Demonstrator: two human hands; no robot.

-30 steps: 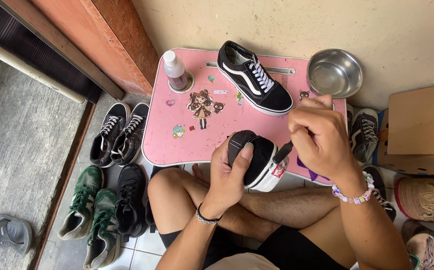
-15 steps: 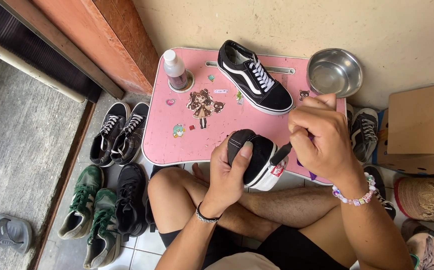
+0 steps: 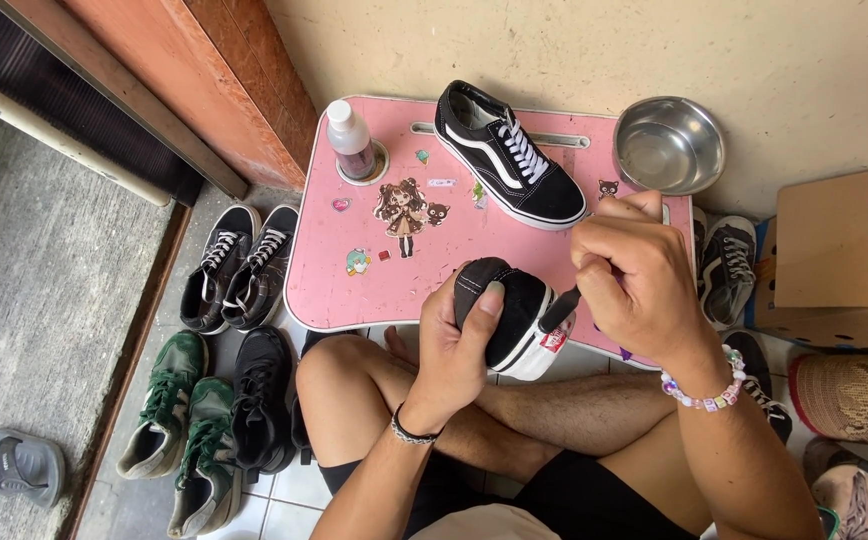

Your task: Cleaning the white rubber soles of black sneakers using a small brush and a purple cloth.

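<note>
The left hand (image 3: 459, 345) is closed around a black sneaker (image 3: 514, 310) with a white sole, holding it heel-up just over the near edge of the pink desk (image 3: 354, 290), above the person's crossed legs. The right hand (image 3: 634, 280) is closed on a dark brush handle (image 3: 560, 308) whose tip touches the sneaker's side. On the desk lies the matching sneaker (image 3: 509, 160), laces up, near the far edge, with a small capped bottle (image 3: 350, 140) standing in the corner cup recess. A steel bowl (image 3: 669, 143) sits just beside the desk against the wall. Pairs of black shoes (image 3: 239, 265) and green shoes (image 3: 179, 430) line the floor at the left.
</note>
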